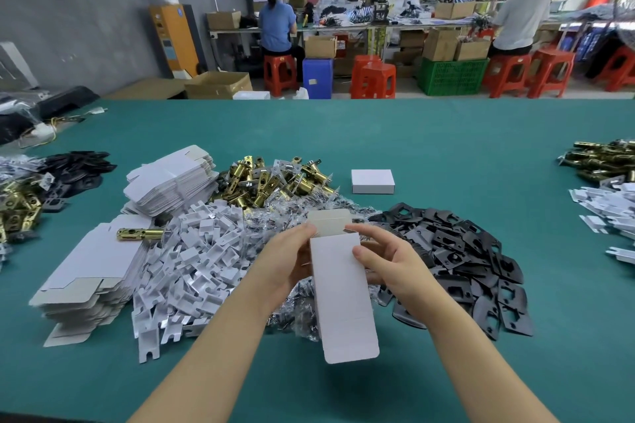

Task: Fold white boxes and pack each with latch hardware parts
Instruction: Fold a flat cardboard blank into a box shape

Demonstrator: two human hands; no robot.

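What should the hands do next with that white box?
Probably tuck in the far flap. Both the left hand and right hand hold the white box up, its far flap standing open and nothing packed inside yet.

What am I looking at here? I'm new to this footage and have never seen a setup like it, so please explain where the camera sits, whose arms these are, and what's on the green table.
There is no machine here. One camera, worn on a person's head, looks forward and down, so the two bare arms are that person's own. The left hand and right hand together hold a white box that is partly folded, one end flap standing up. On the green table lie stacks of flat box blanks, white plastic pieces, brass latches, black metal plates and one finished closed box. Other workers sit at benches behind.
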